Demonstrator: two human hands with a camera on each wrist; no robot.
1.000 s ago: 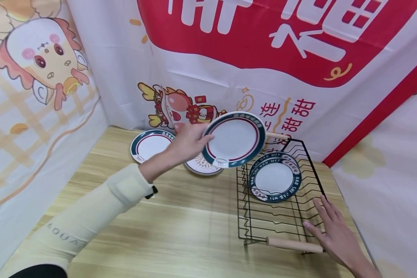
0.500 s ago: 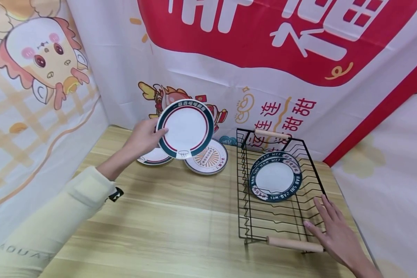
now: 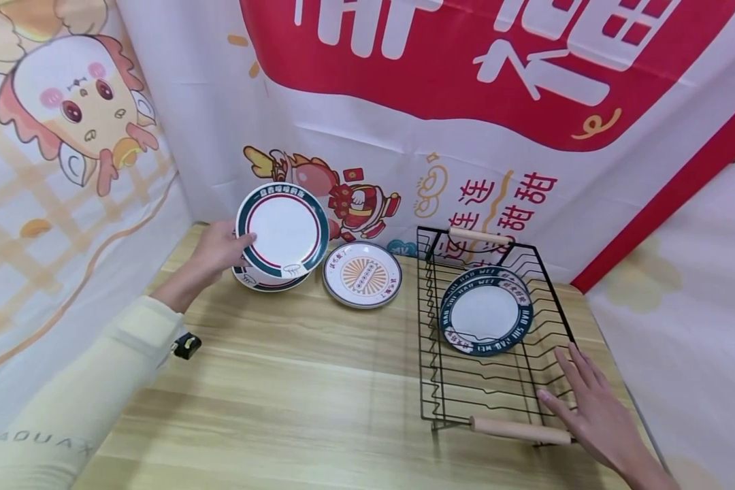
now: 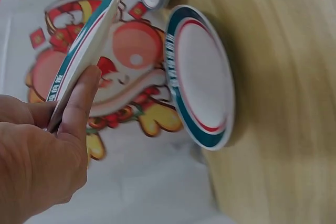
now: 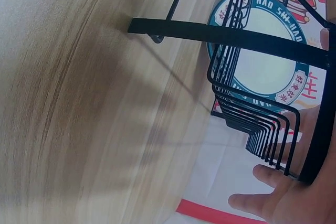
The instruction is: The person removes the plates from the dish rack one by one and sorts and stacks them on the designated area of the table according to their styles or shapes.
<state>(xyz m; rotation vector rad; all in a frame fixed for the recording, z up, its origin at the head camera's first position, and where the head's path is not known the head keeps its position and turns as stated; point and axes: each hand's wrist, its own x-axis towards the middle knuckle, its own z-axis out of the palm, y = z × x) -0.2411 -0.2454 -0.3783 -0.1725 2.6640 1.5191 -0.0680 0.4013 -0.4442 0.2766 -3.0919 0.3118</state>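
My left hand [image 3: 217,245] holds a white plate [image 3: 284,228] with a dark green rim and red inner ring, gripping its left edge. The thumb is on the front and the fingers are behind. Below it, a matching plate [image 4: 205,77] lies on the table, apart from the held one in the left wrist view. My right hand [image 3: 600,415] rests at the near right corner of a black wire dish rack [image 3: 520,431], fingers extended over the side rail. Two green-rimmed plates [image 3: 484,314] lean in the rack, one behind the other.
Between the left plates and the rack sits a short stack of white plates [image 3: 363,275] with an orange sunburst design. The wooden table [image 3: 318,395] meets a printed cloth backdrop [image 3: 355,116] behind and at both sides. The rack has wooden handles at both ends.
My left hand has carried the held plate left, from near the rack to above the matching plate on the table. The sunburst plates are now uncovered. My right hand stays on the rack.
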